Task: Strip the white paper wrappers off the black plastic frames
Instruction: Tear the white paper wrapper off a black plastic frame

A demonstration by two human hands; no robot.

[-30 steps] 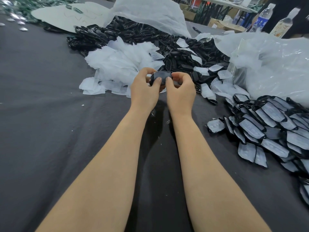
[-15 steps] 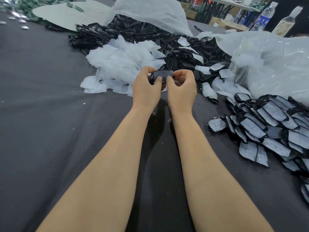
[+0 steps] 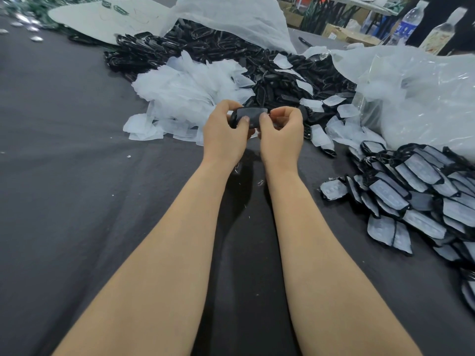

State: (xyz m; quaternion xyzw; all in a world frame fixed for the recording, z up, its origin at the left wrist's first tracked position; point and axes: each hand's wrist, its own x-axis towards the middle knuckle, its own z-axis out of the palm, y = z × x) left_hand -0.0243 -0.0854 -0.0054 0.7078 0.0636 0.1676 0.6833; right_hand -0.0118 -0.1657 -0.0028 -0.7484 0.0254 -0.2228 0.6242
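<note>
A black plastic frame (image 3: 251, 115) is held up above the dark table between both hands. My left hand (image 3: 224, 134) grips its left end, thumb on the front face. My right hand (image 3: 280, 133) pinches its right end with curled fingers. A greyish film covers the frame's face; its far side is hidden. Wrapped frames (image 3: 416, 191) lie heaped at the right. Bare black frames (image 3: 205, 47) are piled at the back. Loose white wrappers (image 3: 185, 98) lie just beyond my hands.
The table (image 3: 64, 176) is covered in dark grey cloth. Clear plastic bags (image 3: 424, 98) bulge at the right rear, and a white sheet (image 3: 231, 16) drapes over the back pile. Two bottles (image 3: 408, 21) stand at the far right.
Both hands stayed together on the frame, shifting slightly up and right. My right fingers have curled tighter at the frame's right end.
</note>
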